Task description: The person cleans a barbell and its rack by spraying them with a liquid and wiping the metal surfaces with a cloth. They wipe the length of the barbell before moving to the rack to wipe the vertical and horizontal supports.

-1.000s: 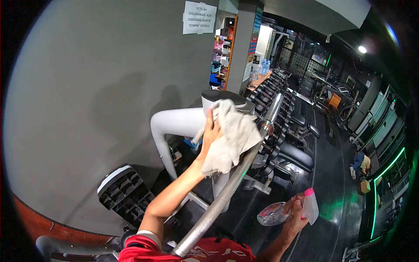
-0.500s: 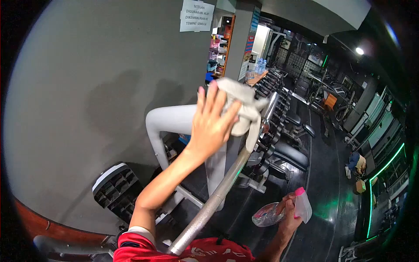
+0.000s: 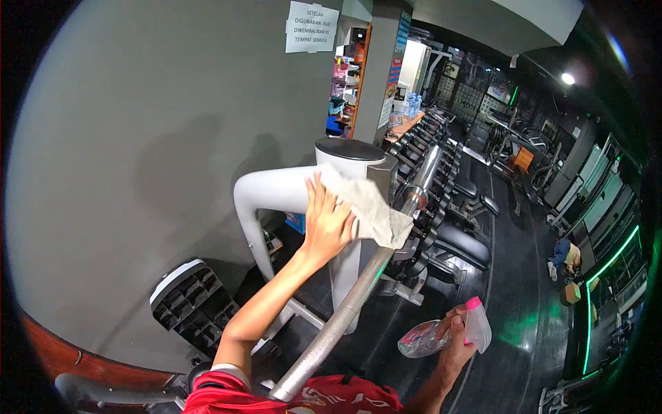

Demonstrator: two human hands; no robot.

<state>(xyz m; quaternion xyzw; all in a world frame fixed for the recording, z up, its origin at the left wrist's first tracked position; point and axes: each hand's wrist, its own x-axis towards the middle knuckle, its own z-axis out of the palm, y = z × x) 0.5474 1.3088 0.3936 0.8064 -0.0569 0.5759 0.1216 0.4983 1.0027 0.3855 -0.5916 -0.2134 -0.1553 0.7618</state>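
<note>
My left hand (image 3: pixel 327 228) presses a pale cloth (image 3: pixel 372 210) against the upper part of a white machine frame (image 3: pixel 272 188), its fingers laid over the cloth's left side. The loose end of the cloth hangs to the right, over a knurled metal barbell (image 3: pixel 341 314) that slants from my chest away toward the dumbbells. In my right hand (image 3: pixel 455 345), low on the right, is a clear spray bottle (image 3: pixel 424 339) with a pink and white head, tilted on its side. My fingers are wrapped round its neck.
A dumbbell rack (image 3: pixel 420 134) and black benches (image 3: pixel 458 247) line the way ahead. At left, a black ribbed step platform (image 3: pixel 189 297) leans near the grey wall (image 3: pixel 138 103). Farther right, a person (image 3: pixel 565 255) is low on the floor by a cardboard box (image 3: pixel 571 293).
My left hand and the cloth have moved down, uncovering the round black top of the white post. The cloth now spreads flatter. My right hand and the spray bottle stay nearly still.
</note>
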